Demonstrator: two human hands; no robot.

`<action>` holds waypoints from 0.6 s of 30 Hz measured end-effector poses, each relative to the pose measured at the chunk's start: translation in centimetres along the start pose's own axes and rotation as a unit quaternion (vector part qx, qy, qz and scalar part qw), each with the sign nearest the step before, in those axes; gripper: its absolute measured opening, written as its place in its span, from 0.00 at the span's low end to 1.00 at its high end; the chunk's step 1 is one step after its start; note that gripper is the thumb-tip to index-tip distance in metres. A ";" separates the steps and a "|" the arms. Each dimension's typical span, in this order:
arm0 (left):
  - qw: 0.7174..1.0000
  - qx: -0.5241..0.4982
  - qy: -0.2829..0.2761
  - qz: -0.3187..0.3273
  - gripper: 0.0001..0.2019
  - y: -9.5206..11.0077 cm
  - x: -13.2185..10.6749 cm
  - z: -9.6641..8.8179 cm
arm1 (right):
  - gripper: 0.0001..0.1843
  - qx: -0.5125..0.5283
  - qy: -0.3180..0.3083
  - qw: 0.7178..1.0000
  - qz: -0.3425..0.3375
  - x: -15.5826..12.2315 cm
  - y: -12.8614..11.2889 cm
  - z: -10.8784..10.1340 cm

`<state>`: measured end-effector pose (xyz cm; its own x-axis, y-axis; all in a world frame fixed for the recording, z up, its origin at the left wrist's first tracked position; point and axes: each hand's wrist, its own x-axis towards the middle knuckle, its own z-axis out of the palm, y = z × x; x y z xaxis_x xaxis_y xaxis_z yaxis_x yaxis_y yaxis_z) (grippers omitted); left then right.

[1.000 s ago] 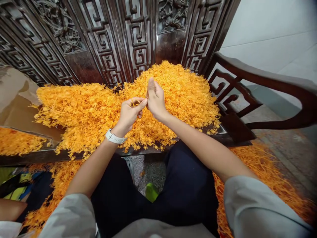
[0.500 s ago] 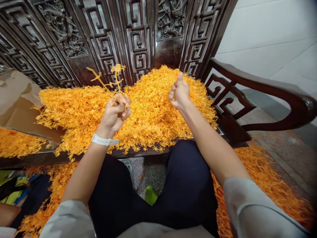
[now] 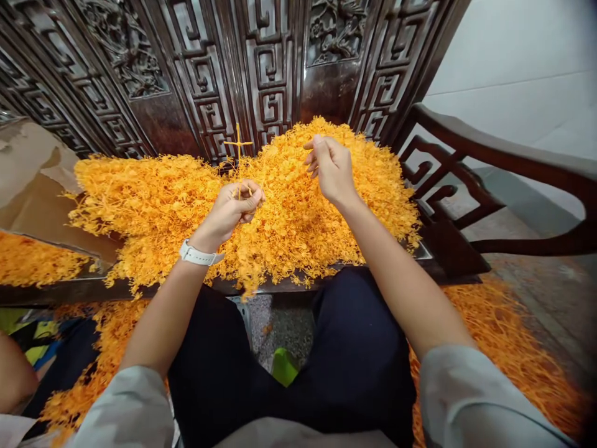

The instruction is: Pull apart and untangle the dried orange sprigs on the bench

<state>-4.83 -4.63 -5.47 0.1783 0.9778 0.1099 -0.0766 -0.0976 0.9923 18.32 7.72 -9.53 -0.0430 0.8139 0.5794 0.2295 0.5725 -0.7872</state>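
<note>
My left hand (image 3: 236, 208), with a white watch band on its wrist, is closed on a thin orange plastic branched stem (image 3: 238, 149). The stem rises from the fingers and forks into a cross near its top. Below that hand, a slightly blurred clump of orange plastic pieces (image 3: 248, 264) reaches down past the bench edge. To the right, my right hand (image 3: 333, 168) is raised over the large pile of orange plastic pieces (image 3: 303, 218). Its fingers are partly stretched and apart, and nothing shows in them.
The pile lies on a dark carved wooden bench with a curved armrest (image 3: 517, 162) at right. A torn cardboard box (image 3: 37, 193) stands at left. More orange pieces (image 3: 499, 336) cover the floor on both sides. Part of another person's limb (image 3: 16, 373) shows at lower left.
My left hand has shifted right, and the stem in it now stands upright, its side branches fewer. My right fist has opened and turned inward. The clump below my left hand has appeared.
</note>
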 end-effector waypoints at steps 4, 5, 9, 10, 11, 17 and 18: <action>0.998 0.025 -0.038 -0.046 0.11 -0.9 0.2 0.5 | 0.36 0.140 -0.111 0.982 0.065 -1.6 -3.9 1.0; 0.997 0.029 -0.046 -0.053 0.11 -1.1 0.3 0.7 | 0.35 0.159 -0.153 0.973 0.070 -1.8 -4.4 1.1; 0.997 0.025 -0.054 -0.047 0.10 -1.1 0.2 1.0 | 0.27 0.214 -0.127 0.966 0.071 -1.0 -3.1 -0.1; 0.997 0.022 -0.055 -0.044 0.10 -1.0 0.1 0.9 | 0.26 0.219 -0.063 0.970 0.081 -0.5 -2.0 -0.8; 0.997 0.017 -0.054 -0.043 0.10 -0.8 0.0 0.8 | 0.24 0.215 0.006 0.972 0.094 0.1 -0.7 -1.7; 0.995 -0.066 0.044 -0.063 0.06 -0.4 0.0 0.0 | 0.32 0.013 0.092 0.992 0.088 1.0 6.1 -4.5; 0.992 -0.083 0.063 -0.068 0.05 -0.4 0.2 -0.1 | 0.37 -0.034 0.074 0.995 0.065 0.8 6.5 -4.3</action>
<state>-4.82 -4.41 -5.88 0.0743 0.9963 -0.0422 -0.2237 0.0579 0.9729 23.91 11.64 -13.26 0.1340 0.8546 0.5018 0.2884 0.4508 -0.8448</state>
